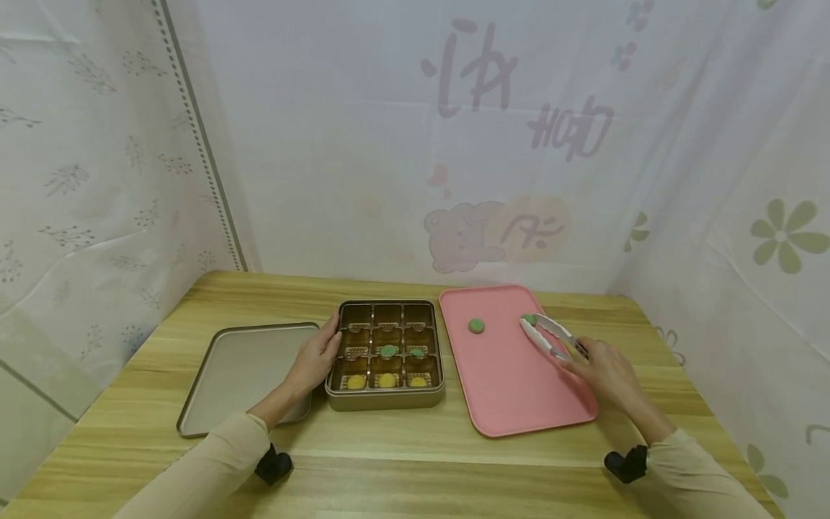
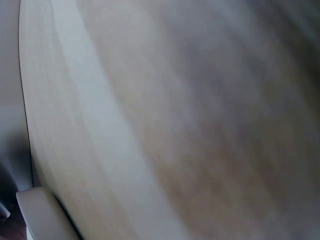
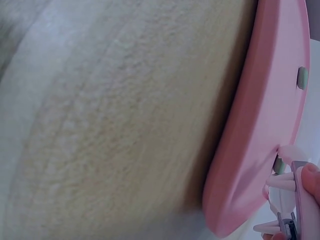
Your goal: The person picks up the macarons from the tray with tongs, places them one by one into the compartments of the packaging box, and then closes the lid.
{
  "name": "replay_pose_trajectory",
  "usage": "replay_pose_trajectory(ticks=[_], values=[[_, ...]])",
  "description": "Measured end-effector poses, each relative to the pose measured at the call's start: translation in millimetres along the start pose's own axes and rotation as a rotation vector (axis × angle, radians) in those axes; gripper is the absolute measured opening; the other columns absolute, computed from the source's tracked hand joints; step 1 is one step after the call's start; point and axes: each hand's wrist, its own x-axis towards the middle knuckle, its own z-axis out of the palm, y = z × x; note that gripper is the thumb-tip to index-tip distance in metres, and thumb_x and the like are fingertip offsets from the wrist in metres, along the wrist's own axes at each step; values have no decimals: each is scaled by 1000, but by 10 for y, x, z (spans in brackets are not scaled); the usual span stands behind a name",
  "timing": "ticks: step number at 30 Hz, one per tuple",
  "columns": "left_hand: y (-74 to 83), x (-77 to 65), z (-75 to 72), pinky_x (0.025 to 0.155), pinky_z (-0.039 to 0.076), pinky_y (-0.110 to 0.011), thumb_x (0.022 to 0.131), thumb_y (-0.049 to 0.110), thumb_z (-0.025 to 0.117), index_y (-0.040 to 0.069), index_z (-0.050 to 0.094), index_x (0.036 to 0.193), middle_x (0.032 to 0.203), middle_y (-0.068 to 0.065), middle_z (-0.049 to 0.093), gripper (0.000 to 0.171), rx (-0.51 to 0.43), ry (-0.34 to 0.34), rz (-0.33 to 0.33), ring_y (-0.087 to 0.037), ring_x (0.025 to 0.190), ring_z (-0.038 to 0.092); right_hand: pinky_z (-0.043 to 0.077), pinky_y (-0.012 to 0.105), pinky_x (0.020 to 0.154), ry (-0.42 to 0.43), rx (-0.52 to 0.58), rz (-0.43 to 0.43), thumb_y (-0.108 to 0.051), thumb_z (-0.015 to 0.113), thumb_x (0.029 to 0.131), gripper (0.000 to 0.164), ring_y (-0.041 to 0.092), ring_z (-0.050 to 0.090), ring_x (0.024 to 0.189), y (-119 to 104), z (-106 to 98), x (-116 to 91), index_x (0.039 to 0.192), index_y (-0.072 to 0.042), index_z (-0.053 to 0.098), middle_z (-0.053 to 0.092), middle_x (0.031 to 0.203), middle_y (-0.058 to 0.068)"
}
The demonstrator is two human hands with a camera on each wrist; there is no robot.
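My left hand (image 1: 315,360) grips the left wall of a gold tin box (image 1: 389,400), thumb at the rim. A divided insert fills the box. Small round yellow pieces (image 1: 387,380) lie in its front row, and green ones (image 1: 388,351) in the middle and right compartments of its middle row. In my right hand (image 1: 606,367) is a pair of tongs (image 1: 563,333) with white tips. Those tips stand on either side of a green round piece (image 1: 529,318) on the pink tray (image 1: 506,389). Another green piece (image 1: 476,326) lies on the tray, farther left.
The flat tin lid (image 1: 253,371) lies on the wooden table (image 1: 415,483) left of the box, partly under my left forearm. Printed curtains (image 1: 363,144) hang behind the table and along both sides. The tray's raised edge stands close to the box's right side.
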Motion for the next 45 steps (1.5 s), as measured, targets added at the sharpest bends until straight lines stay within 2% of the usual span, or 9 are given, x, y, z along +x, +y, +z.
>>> replay_pose_trajectory(ticks=[8, 14, 20, 24, 29, 33, 35, 37, 45], values=[[10, 6, 1, 112, 23, -53, 103, 11, 35, -8, 21, 146, 150, -25, 24, 49, 23, 28, 17, -40, 138, 24, 27, 28, 50, 12, 0, -13, -28, 75, 80, 34, 17, 40, 59, 13, 9, 7, 91, 0, 59, 42, 64, 1], [-3, 14, -5, 112, 22, -53, 104, 12, 34, -7, 20, 147, 152, -24, 22, 49, 12, 13, 10, -39, 140, 22, 28, 28, 51, 10, 21, -20, -29, 74, 81, 39, 17, 41, 60, -17, -9, 22, 102, 2, 62, 46, 66, 2], [-16, 22, -11, 112, 23, -53, 103, 12, 35, -7, 20, 147, 151, -25, 23, 50, 20, 14, 10, -39, 139, 23, 37, 30, 54, 25, 35, -55, -29, 73, 82, 49, 19, 50, 66, -132, -40, 54, 114, 5, 61, 65, 83, 14], [-19, 21, -12, 112, 23, -53, 103, 12, 35, -5, 19, 147, 151, -24, 23, 50, 20, 11, 4, -38, 139, 23, 38, 30, 54, 26, 45, -69, -28, 75, 81, 52, 20, 53, 68, -234, -36, 97, 117, 6, 60, 67, 88, 17], [-11, 21, -5, 112, 24, -53, 103, 13, 35, -6, 20, 147, 151, -25, 23, 50, 25, 17, 11, -39, 139, 23, 32, 28, 51, 17, 53, -80, -29, 75, 80, 58, 18, 49, 65, -391, -12, 165, 122, 6, 58, 64, 83, 14], [7, 16, -1, 112, 24, -53, 103, 11, 35, -7, 21, 146, 151, -25, 24, 49, 28, 26, 19, -38, 139, 24, 28, 26, 50, 36, 56, -125, -31, 75, 80, 42, 15, 39, 58, -549, 17, 218, 105, -1, 63, 48, 66, 4], [16, 13, -1, 111, 24, -53, 103, 12, 35, -6, 21, 146, 151, -24, 24, 49, 31, 29, 18, -38, 138, 24, 27, 26, 49, 52, 68, -161, -31, 76, 79, 34, 14, 36, 57, -630, 34, 246, 96, -4, 62, 39, 63, 0], [16, 14, 2, 111, 24, -52, 103, 12, 35, -6, 21, 147, 151, -24, 24, 49, 30, 30, 15, -38, 138, 25, 27, 25, 50, 60, 86, -192, -29, 76, 79, 30, 13, 35, 56, -712, 48, 271, 90, -6, 60, 38, 63, 0], [12, 2, 5, 112, 24, -53, 103, 11, 35, -8, 21, 146, 151, -25, 24, 49, 17, 27, 19, -38, 139, 24, 26, 23, 49, 48, 98, -261, -31, 78, 77, 33, 11, 34, 56, -1000, 95, 361, 93, -8, 62, 39, 64, -3]])
